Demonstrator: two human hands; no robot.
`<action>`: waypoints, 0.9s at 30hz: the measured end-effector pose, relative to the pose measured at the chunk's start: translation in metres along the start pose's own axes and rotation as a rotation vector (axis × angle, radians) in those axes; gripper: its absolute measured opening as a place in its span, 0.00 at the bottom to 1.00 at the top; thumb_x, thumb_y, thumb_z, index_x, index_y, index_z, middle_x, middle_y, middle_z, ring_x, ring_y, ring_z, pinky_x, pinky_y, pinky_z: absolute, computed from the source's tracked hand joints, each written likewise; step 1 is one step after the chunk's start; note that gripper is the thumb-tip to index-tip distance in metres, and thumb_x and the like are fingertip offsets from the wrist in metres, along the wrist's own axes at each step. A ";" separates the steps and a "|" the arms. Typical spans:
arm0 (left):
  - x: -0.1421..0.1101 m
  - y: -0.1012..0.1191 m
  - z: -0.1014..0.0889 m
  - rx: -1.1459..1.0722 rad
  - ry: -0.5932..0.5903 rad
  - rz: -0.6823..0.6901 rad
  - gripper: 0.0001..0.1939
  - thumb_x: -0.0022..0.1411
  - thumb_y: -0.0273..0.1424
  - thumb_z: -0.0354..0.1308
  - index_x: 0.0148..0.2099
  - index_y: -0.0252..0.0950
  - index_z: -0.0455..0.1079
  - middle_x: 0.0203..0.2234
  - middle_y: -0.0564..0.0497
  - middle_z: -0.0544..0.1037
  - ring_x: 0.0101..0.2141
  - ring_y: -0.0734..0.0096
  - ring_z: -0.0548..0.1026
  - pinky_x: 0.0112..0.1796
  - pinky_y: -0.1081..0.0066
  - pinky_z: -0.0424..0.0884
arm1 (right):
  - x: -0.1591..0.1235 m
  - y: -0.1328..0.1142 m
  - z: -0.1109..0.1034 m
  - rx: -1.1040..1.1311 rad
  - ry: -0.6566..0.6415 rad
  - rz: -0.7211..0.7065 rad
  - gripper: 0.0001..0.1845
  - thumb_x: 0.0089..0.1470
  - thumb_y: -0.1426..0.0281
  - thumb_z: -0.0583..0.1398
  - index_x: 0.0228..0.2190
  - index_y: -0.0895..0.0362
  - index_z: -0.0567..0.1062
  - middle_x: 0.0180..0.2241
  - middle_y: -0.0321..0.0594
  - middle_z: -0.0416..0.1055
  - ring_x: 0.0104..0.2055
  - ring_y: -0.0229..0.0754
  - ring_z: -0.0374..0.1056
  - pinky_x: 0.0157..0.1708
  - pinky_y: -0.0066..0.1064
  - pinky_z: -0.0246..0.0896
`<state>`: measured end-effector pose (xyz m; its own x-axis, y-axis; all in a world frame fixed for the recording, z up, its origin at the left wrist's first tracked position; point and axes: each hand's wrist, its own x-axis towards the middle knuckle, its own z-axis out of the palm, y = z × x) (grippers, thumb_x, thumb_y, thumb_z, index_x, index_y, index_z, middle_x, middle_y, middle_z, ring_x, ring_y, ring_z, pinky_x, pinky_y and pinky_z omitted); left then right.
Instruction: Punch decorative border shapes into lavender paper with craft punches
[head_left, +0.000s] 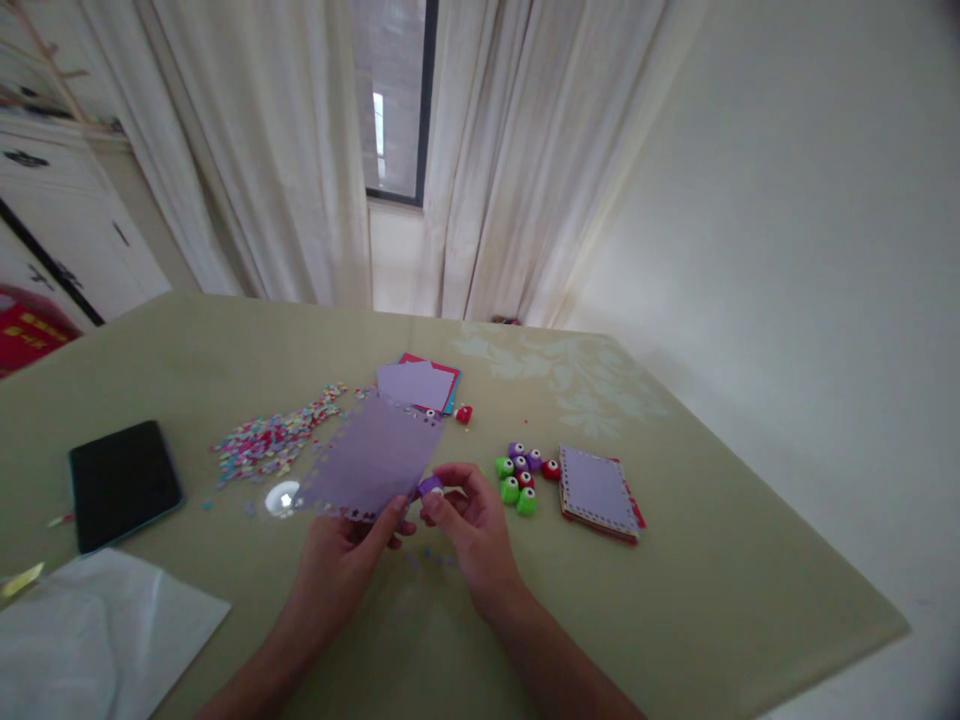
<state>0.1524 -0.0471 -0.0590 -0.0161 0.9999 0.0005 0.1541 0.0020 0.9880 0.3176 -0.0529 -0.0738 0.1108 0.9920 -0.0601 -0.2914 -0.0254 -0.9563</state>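
Observation:
My left hand (346, 562) grips the near edge of a purple sheet of paper (379, 455), its thumb on top. Small punched holes run along the edges of that sheet. At the sheet's right corner, the fingers of my right hand (478, 535) are closed on a small purple craft punch (430, 485); whether its jaw bites the paper is too small to tell. Just right of this hand several more mini punches (523, 478) in green, purple and red sit in a cluster. Further right lies a stack of hole-edged purple and red sheets (598, 488).
Punched paper confetti (274, 440) lies heaped left of the held sheet. Behind it is a pile of coloured paper (415, 383) with a red punch (464, 414) beside it. A dark phone (125, 485) and a white plastic bag (112, 630) rest on the left of the table (720, 590).

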 end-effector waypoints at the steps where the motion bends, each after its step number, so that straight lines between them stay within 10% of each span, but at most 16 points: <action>1: 0.000 0.000 0.000 0.005 -0.006 0.000 0.19 0.58 0.48 0.68 0.25 0.39 0.83 0.21 0.45 0.86 0.23 0.54 0.85 0.26 0.66 0.81 | 0.000 0.001 0.000 -0.015 0.004 0.006 0.27 0.46 0.53 0.77 0.42 0.54 0.80 0.33 0.36 0.79 0.32 0.41 0.74 0.35 0.33 0.71; 27: 0.007 -0.010 -0.004 0.000 -0.024 -0.024 0.19 0.58 0.48 0.67 0.26 0.39 0.80 0.19 0.48 0.84 0.23 0.59 0.83 0.26 0.68 0.78 | 0.000 0.000 0.002 -0.001 -0.035 0.060 0.26 0.41 0.57 0.79 0.40 0.54 0.80 0.32 0.34 0.77 0.29 0.37 0.68 0.30 0.29 0.62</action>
<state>0.1471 -0.0398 -0.0678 0.0036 0.9996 -0.0266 0.1537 0.0257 0.9878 0.3161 -0.0524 -0.0734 0.0599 0.9924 -0.1072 -0.2960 -0.0849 -0.9514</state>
